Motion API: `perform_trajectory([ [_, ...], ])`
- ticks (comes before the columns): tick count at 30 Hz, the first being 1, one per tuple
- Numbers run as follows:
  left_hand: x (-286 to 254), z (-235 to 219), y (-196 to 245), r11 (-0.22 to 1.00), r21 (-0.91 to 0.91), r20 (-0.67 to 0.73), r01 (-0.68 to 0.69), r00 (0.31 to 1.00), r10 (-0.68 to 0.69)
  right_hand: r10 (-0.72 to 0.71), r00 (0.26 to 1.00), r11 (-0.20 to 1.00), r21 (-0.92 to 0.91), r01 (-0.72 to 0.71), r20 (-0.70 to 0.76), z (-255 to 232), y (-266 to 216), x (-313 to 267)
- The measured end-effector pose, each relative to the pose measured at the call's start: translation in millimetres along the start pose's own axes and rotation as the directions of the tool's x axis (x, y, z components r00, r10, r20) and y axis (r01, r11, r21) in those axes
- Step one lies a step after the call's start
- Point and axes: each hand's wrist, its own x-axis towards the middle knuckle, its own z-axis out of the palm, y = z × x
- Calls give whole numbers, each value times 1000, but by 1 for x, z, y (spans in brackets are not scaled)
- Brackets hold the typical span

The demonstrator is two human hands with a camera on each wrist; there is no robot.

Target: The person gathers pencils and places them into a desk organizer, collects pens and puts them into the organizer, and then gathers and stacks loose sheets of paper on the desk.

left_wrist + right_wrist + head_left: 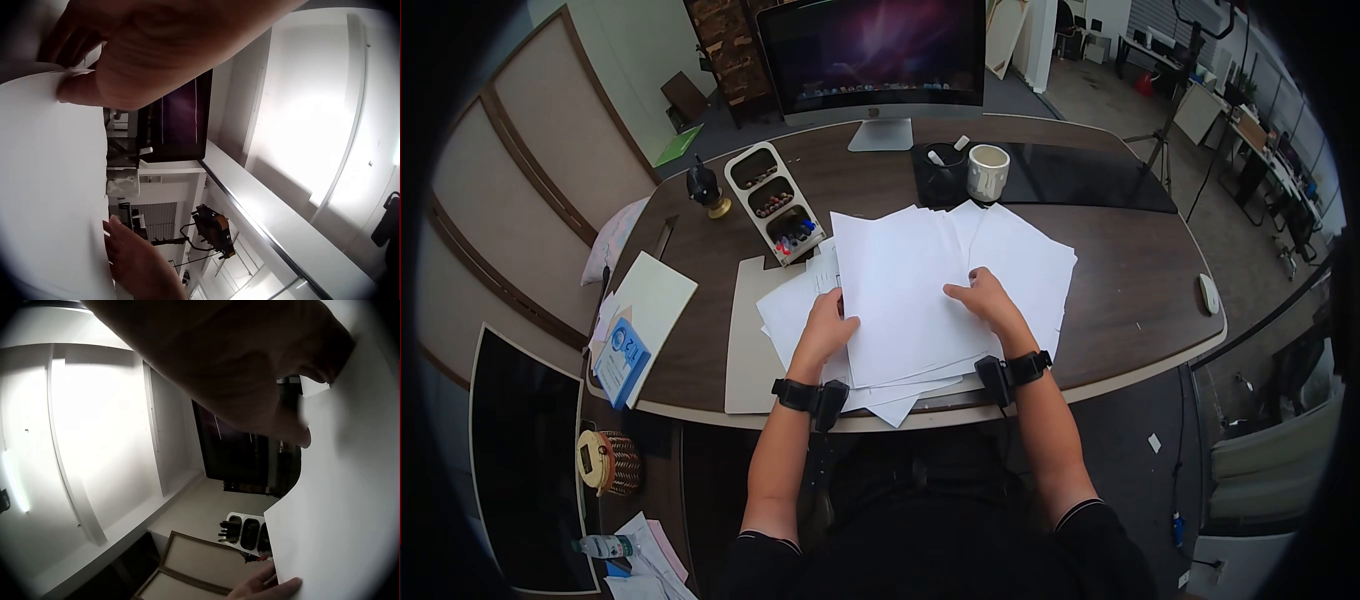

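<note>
A loose pile of white paper sheets (908,290) lies at the front of the brown desk, its upper sheets raised between both hands. At the pile's left edge, the left hand (825,332) grips the sheets, thumb in front and fingers behind. The right hand (992,303) holds the sheets by their right side, thumb over the paper. In the left wrist view the left thumb presses the edge of a white sheet (50,169). The right wrist view shows the right hand (250,369) bent over the paper (350,487), its fingertips partly hidden.
Behind the papers stand a pen organizer (775,203), a mug (988,172), a black cup (941,170) and a monitor (880,60). A mouse (1208,294) sits far right. On the left are a dark figurine (705,187), a pale folder (662,305) and a blue box (622,362).
</note>
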Motion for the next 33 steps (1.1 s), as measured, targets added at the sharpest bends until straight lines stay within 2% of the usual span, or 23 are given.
perform_trajectory([
  [3,-7,-4,20,992,-102,88,69,994,-60,9,990,990,135,-28,141,-1,6,8],
  [4,-10,-3,23,985,-150,73,88,994,-78,0,979,981,191,-40,202,-2,5,6],
  [6,-11,-2,27,962,-244,45,123,992,-115,-166,971,975,178,135,171,-1,10,4],
  [7,-10,-3,26,927,-347,46,141,990,-133,-248,956,960,169,221,157,-1,10,3],
  [9,-7,-6,21,824,-540,51,172,984,-172,-339,933,923,235,304,125,-7,2,-5],
  [13,-5,-15,30,812,-578,-76,-78,996,42,-550,835,743,467,479,19,-22,-30,-24],
  [15,-3,-21,45,770,-587,-191,-252,967,170,-569,822,692,545,474,6,-30,-45,-31],
  [17,-10,-27,60,761,-597,-176,-252,967,183,-567,822,672,552,493,-44,-32,-52,-33],
  [19,-15,-34,77,752,-604,-163,-262,965,205,-514,857,686,585,433,-30,-33,-52,-33],
  [20,-18,-33,81,750,-585,-193,-310,951,242,-488,873,691,600,402,-23,-34,-52,-33],
  [23,-25,-31,92,753,-563,-195,-340,941,278,-454,891,732,582,354,29,-29,-40,-33],
  [24,-24,-31,91,744,-582,-151,-330,942,300,-426,901,744,597,301,76,-30,-38,-34],
  [27,-19,-19,67,808,-554,-60,-202,977,203,-334,941,783,570,248,50,-20,-26,-38],
  [28,-23,-14,72,831,-525,-39,-182,981,191,-316,945,761,617,201,82,-16,-16,-34],
  [31,-23,-6,68,859,-511,68,-13,996,55,-251,962,800,582,147,103,-21,6,-32],
  [32,-24,-10,68,923,-372,103,94,993,-60,-241,970,761,626,169,32,-26,12,-34],
  [33,-24,-9,65,909,-409,126,78,992,-28,-242,970,704,682,196,-29,-33,22,-33],
])
